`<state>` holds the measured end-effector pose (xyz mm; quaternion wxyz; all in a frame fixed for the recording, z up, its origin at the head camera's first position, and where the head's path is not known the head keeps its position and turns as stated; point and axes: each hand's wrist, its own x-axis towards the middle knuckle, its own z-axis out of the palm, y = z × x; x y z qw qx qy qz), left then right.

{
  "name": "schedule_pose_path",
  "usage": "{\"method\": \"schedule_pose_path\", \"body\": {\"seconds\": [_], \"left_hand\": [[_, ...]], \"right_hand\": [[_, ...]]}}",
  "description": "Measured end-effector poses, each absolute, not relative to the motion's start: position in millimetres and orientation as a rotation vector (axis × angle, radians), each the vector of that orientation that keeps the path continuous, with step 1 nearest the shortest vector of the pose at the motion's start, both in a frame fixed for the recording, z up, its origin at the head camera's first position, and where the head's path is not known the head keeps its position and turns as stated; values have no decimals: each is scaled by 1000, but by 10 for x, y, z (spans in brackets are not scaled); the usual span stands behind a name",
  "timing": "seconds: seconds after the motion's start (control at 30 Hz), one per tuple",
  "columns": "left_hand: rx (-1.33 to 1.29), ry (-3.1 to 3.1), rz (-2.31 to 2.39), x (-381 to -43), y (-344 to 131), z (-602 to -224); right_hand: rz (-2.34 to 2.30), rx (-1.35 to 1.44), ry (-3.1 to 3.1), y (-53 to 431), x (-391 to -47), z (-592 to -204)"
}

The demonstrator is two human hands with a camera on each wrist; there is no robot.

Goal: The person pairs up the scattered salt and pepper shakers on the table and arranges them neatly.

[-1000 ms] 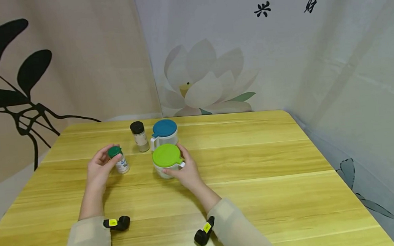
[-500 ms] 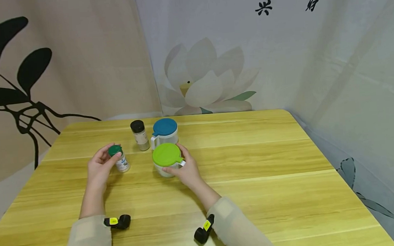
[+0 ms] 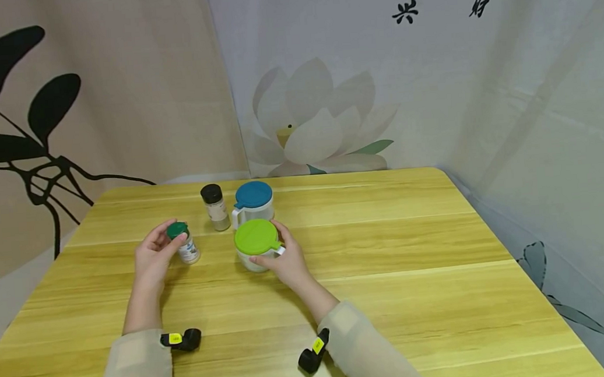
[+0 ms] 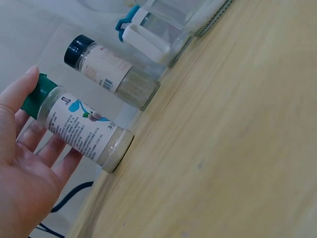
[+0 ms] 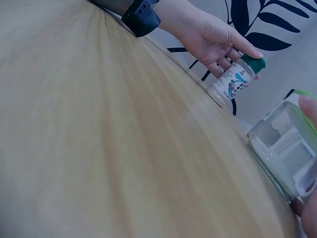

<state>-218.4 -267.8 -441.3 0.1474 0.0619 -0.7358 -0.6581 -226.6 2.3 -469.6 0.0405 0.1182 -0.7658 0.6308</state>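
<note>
On the left side of the table, my left hand (image 3: 149, 260) holds a spice bottle (image 3: 188, 252) by its green cap, thumb on the near side and fingers behind. The left wrist view shows this spice bottle (image 4: 81, 126) standing on its base, its label printed with a blue and green picture. My right hand (image 3: 290, 265) grips a clear seasoning jar with a lime green lid (image 3: 256, 236), thumb in front and fingers round the handle side. In the right wrist view pale contents show inside the seasoning jar (image 5: 282, 144), which stands on the table.
Behind them stand a black-capped spice bottle (image 3: 217, 213) and another seasoning jar with a blue lid (image 3: 253, 195), its handle to the left. The wooden table (image 3: 420, 297) ends at a printed curtain (image 3: 320, 76). Both sleeves carry a black wrist camera.
</note>
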Motion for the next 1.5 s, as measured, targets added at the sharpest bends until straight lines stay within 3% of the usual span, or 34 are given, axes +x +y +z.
{"method": "schedule_pose_path", "body": {"seconds": [1.5], "left_hand": [[212, -2077, -1925, -2155, -2635, -4352]], "right_hand": [[2058, 241, -2196, 59, -2179, -4591]]}}
